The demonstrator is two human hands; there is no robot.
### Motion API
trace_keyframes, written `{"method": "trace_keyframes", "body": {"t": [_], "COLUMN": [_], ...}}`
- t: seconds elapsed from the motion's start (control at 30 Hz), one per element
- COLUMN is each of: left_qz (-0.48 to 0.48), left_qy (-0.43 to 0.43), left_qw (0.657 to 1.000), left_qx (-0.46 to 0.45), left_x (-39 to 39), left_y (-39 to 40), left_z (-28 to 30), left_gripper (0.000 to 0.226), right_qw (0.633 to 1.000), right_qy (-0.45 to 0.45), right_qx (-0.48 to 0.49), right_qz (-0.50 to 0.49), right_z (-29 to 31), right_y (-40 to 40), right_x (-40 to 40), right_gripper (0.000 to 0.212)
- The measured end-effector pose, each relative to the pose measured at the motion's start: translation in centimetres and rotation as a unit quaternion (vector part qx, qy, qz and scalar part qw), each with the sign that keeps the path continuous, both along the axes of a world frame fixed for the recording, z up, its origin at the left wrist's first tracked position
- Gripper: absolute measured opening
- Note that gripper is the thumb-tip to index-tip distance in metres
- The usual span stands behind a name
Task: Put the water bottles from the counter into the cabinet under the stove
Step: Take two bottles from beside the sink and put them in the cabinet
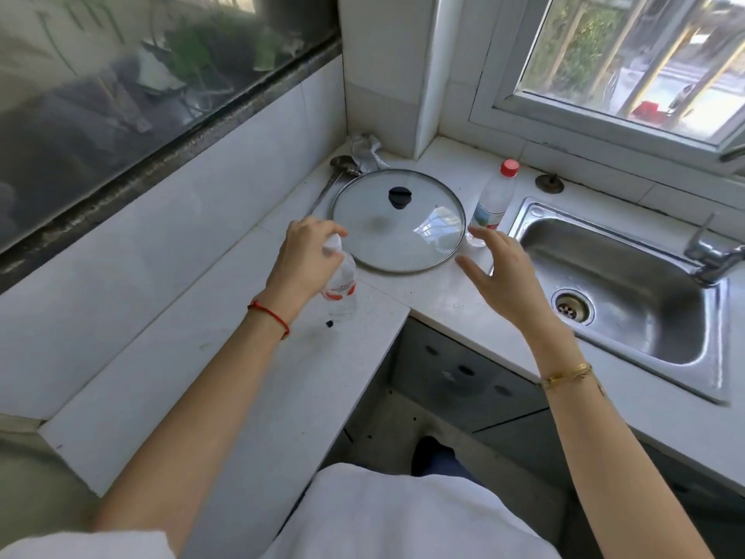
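A clear water bottle with a white cap and a red label stands on the white counter. My left hand is closed around its neck and cap. A second clear bottle with a red cap stands upright by the sink's left edge. My right hand hovers just in front of it, fingers spread, holding nothing. The cabinet under the stove is out of sight.
A glass pan lid with a black knob lies flat between the two bottles. A ladle and crumpled foil sit in the corner behind it. A steel sink with a tap is at right.
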State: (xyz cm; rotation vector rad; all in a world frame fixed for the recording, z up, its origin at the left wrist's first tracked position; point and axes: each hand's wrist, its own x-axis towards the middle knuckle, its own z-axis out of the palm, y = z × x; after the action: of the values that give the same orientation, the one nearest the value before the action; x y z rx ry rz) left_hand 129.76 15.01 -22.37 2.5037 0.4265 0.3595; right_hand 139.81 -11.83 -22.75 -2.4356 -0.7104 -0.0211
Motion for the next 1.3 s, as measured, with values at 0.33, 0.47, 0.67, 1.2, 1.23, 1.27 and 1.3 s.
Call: {"method": "trace_keyframes", "body": {"t": [0.33, 0.47, 0.67, 1.2, 1.23, 1.27, 1.3], "left_qz": [-0.016, 0.005, 0.030, 0.007, -0.002, -0.015, -0.033], "left_qy": [-0.058, -0.057, -0.043, -0.043, -0.046, -0.048, -0.049], "left_qw": [0.997, 0.998, 0.998, 0.998, 0.997, 0.997, 0.997], "left_qx": [-0.039, -0.037, -0.042, -0.054, -0.055, -0.055, -0.055], "left_x": [9.9, 12.4, 14.1, 8.2, 7.4, 6.6, 5.7], "left_y": [-8.2, -9.7, -11.2, -11.2, -11.1, -11.0, -10.8], "left_z": [1.5, 1.4, 1.0, 1.4, 1.4, 1.3, 1.3], "left_gripper": [0.035, 0.036, 0.036, 0.043, 0.043, 0.043, 0.042], "right_qw": [0.998, 0.998, 0.995, 0.986, 0.985, 0.984, 0.983], "right_qy": [-0.048, -0.017, 0.003, -0.093, -0.095, -0.099, -0.103], "right_qx": [-0.019, -0.052, -0.098, 0.129, 0.129, 0.128, 0.126], "right_qz": [-0.034, -0.020, 0.000, -0.053, -0.061, -0.070, -0.081], "right_z": [0.5, -0.1, -2.5, 0.4, 0.4, 0.3, 0.2], "right_y": [-2.8, -1.4, -0.1, -3.3, -3.5, -3.6, -3.7], "right_x": [17.4, 21.9, 24.5, 12.2, 10.4, 8.4, 6.3], "right_gripper": [0.051, 0.055, 0.041, 0.031, 0.032, 0.033, 0.034]}}
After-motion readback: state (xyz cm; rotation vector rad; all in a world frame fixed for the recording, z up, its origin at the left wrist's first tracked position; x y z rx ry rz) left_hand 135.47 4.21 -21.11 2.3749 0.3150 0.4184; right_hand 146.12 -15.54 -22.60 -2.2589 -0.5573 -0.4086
